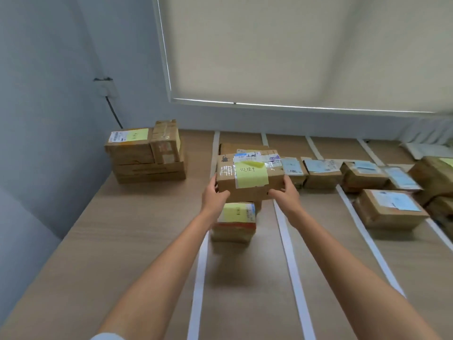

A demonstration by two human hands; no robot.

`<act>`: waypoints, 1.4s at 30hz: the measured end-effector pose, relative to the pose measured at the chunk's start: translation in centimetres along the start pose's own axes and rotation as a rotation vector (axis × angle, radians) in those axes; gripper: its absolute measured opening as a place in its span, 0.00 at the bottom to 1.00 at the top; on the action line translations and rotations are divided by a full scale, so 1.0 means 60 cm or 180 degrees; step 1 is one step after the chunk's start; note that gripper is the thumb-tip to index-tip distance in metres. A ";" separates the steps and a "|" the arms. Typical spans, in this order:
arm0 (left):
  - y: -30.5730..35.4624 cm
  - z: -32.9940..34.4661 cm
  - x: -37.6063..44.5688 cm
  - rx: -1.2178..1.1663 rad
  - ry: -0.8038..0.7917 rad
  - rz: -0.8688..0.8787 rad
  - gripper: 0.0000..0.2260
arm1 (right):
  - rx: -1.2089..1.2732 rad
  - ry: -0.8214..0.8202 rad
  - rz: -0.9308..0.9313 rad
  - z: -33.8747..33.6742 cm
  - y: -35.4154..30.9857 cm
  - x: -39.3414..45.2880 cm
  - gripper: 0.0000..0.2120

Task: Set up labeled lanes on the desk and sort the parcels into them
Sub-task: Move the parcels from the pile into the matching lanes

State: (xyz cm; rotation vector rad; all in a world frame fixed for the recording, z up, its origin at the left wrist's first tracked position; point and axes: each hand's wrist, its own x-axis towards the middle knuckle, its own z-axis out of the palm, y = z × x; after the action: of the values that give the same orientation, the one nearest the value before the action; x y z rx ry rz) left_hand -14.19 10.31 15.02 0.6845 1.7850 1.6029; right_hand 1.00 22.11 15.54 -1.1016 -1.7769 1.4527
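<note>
1. Brown cardboard box (250, 179) is held above the desk (122, 241) by both hands, over the lane between two white tape strips (291, 266).
2. Left hand (213, 193) is curled round the box's left end, and right hand (285, 192) is curled round its right end.
3. A yellow note (251, 174) with handwriting is stuck on the box's top.
4. A smaller parcel (234, 223) with its own yellow note is seen on the desk just below the box.
5. A stack (147, 153) of boxes is placed near the left wall, and more parcels (387, 207) are laid in the right lanes.
</note>
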 end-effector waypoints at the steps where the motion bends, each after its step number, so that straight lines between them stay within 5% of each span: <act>1: 0.003 0.036 -0.011 -0.0007 0.0012 -0.0019 0.28 | 0.0018 -0.0004 0.0010 -0.036 0.009 -0.004 0.29; 16: -0.016 0.334 -0.052 0.0244 -0.0144 -0.0404 0.30 | 0.0118 0.0037 0.0338 -0.319 0.119 -0.022 0.29; 42: -0.171 0.471 0.126 0.0091 0.0062 -0.1056 0.28 | 0.0053 0.0220 0.1110 -0.350 0.304 0.191 0.29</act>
State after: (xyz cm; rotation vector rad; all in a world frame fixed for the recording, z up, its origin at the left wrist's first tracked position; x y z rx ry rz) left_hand 2.26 33.35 2.41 0.3616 1.8277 1.3665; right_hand 17.37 43.46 2.03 -1.4908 -1.5769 1.6012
